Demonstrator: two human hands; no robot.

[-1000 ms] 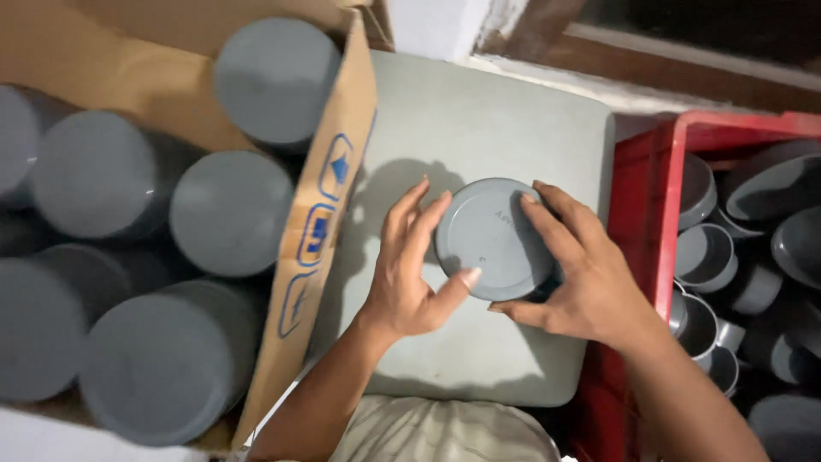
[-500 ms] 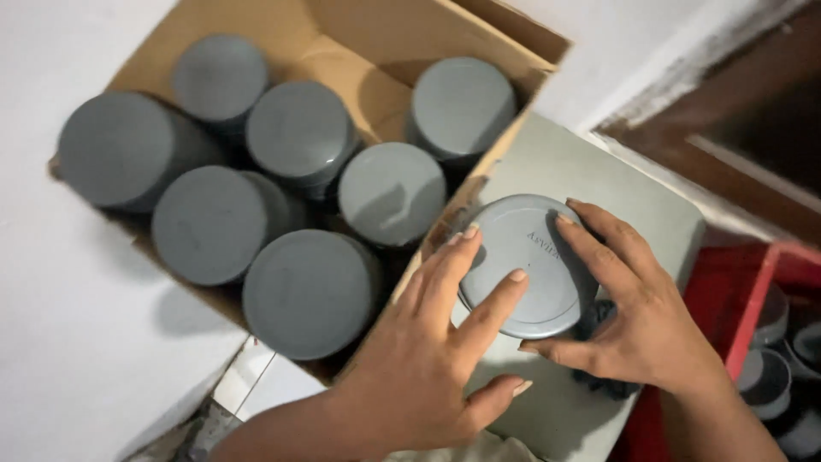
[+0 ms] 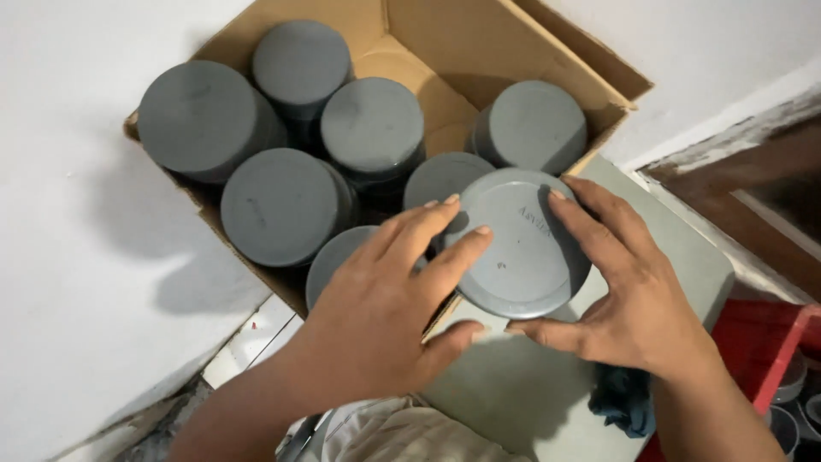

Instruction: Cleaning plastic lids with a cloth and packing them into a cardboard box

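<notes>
Both hands hold one round grey cap (image 3: 523,244), flat top up, over the near right edge of an open cardboard box (image 3: 428,51). My left hand (image 3: 389,308) lies on the cap's left side, fingers spread across its top and thumb under the near rim. On the right side, my right hand (image 3: 629,295) curls its fingers over the far rim, with the thumb at the near edge. Several matching grey caps (image 3: 282,205) fill the box, standing close together.
A pale grey-green tabletop (image 3: 684,257) lies under my hands. A red crate (image 3: 774,351) with more grey parts sits at the lower right. A dark blue cloth (image 3: 624,398) lies below my right wrist. White wall and a dark wooden frame (image 3: 770,188) are at the right.
Both hands have carried the cap leftward from the middle of the tabletop to over the box's edge. The view has swung left, so the box fills the frame and the crate has slid away.
</notes>
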